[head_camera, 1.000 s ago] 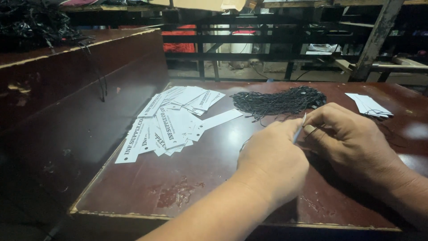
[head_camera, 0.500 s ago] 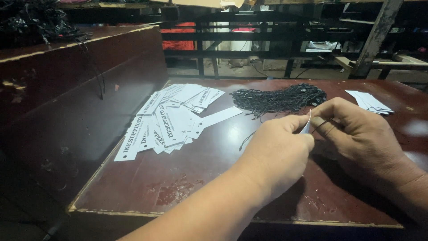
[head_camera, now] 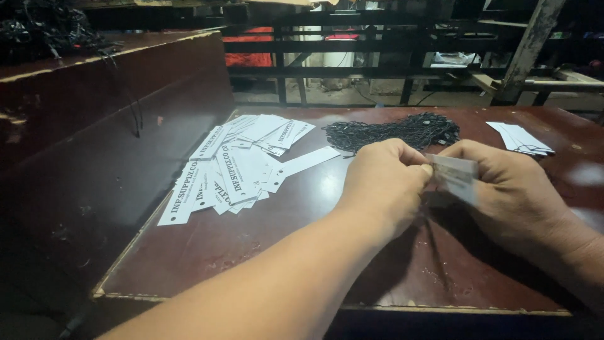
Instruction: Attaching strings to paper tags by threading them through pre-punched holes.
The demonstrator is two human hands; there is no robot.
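Both hands (head_camera: 434,182) now lift the white tag (head_camera: 454,173) higher.

Both hands meet over the tabletop (head_camera: 264,252). The left hand (head_camera: 384,182) and right hand (head_camera: 509,189) pinch one white tag (head_camera: 454,171). More tags (head_camera: 242,164) lie nearby.

Dim room, light from above and front; soft glare on dark red table (head_camera: 585,173); white tag (head_camera: 454,175) motion-blurred; hand shadows below; corners murky, background soft
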